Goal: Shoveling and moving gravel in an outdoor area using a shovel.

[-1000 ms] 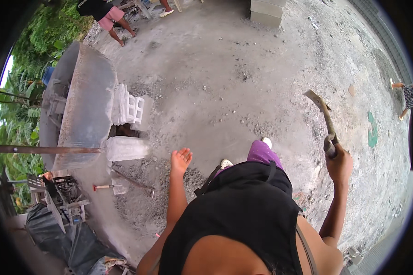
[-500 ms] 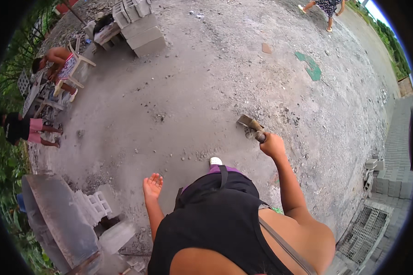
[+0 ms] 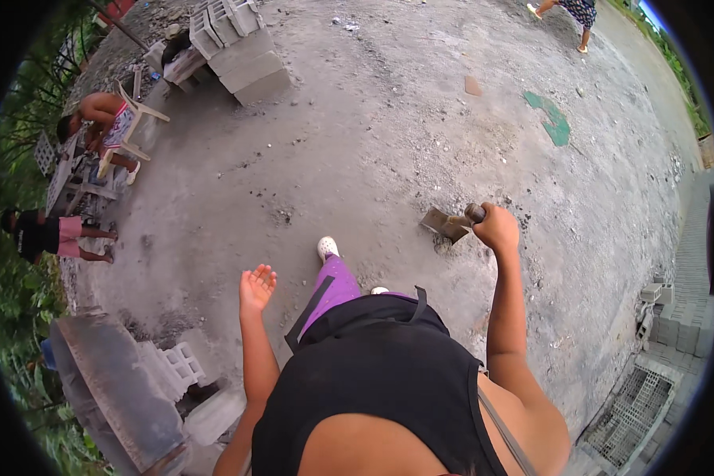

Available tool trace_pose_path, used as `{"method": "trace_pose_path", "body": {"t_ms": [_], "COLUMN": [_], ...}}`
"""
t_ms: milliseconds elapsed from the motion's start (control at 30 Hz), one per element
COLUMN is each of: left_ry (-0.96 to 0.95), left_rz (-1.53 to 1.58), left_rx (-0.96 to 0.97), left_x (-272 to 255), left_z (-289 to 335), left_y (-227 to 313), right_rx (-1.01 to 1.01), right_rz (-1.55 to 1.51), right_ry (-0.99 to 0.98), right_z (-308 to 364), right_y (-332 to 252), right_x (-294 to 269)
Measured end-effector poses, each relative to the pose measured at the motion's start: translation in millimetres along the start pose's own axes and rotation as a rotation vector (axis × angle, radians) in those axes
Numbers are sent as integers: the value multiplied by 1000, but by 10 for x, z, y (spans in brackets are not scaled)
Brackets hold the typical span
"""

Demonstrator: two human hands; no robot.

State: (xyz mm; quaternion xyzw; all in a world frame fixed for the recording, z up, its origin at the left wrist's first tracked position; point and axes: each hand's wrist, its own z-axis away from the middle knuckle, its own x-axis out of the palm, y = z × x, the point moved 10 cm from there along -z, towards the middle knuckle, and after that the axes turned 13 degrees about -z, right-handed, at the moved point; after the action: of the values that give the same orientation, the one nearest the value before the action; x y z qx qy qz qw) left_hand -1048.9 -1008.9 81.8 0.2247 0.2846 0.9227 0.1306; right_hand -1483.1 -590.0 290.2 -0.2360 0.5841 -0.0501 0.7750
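Observation:
My right hand [image 3: 497, 228] is wrapped round the grip of a short-handled shovel [image 3: 447, 225], held out at my right. Its flat metal blade points left, over the dusty grey ground, and looks worn and dirty. I cannot tell whether the blade touches the ground. Out at my left, my left hand [image 3: 258, 287] hangs in the air with its palm up and fingers spread, holding nothing. Below, one white clog [image 3: 327, 247] shows in front of my purple trousers, and a second peeks out under my waist.
Concrete blocks [image 3: 254, 75] are stacked far left. A rusty metal tub [image 3: 123, 389] and more blocks [image 3: 182, 363] stand near left. Two people [image 3: 107, 119] are by a bench at left; another [image 3: 577, 16] is far right. Block rows [image 3: 694, 238] and a plastic crate [image 3: 631, 408] line the right.
My left foot has stepped forward into view. My right hand has moved slightly right and up with the shovel, whose blade has turned. My left hand has risen a little.

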Motion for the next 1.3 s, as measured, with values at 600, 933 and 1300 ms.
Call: {"method": "trace_pose_path", "body": {"t_ms": [600,933,1300], "left_ry": [-137,-1086,-2028], "left_rz": [228,-738,-1004], "left_rx": [-173,185,568], "left_x": [1601,6139,7808], "left_z": [-2643,-1091,1676], "left_y": [1971,2804,2961], "right_rx": [219,451,665], "right_rz": [16,-22,-299], "right_ry": [-211,-147,-133], "right_z": [-1465,-1306,-2093], "right_y": [-831,-685,270], "right_x": [328,238,-213]}}
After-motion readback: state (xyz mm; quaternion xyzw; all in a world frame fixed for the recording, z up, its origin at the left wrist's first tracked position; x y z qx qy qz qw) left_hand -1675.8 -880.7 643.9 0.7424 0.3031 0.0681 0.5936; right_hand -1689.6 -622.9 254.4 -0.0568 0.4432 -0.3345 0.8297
